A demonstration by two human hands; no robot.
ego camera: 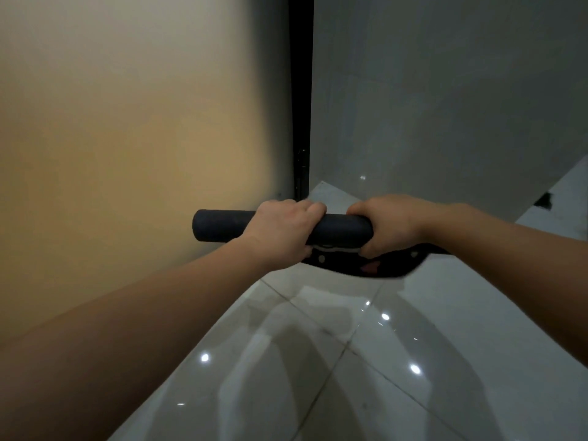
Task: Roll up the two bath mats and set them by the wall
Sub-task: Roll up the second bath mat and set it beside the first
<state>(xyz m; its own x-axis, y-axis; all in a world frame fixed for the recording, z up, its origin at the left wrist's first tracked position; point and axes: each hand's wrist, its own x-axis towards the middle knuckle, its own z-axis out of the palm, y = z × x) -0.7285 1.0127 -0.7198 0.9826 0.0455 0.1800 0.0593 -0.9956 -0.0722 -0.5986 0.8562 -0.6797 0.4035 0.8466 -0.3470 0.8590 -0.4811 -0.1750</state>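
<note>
Rolled dark bath mat [219,230] sits mid-frame, held level above the floor tiles [334,361], left hand [281,229] and right hand [393,226] both curled tight around it. Another dark mat [375,265] lies flat just below. It looks soft, light and liable to unroll, so gripping around the middle suits; no containers visible

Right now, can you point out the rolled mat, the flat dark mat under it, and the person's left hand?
rolled mat [219,230]: head view, on its bare left end.
flat dark mat [375,265]: head view, on its front edge.
left hand [283,229]: head view, on its back.
</note>
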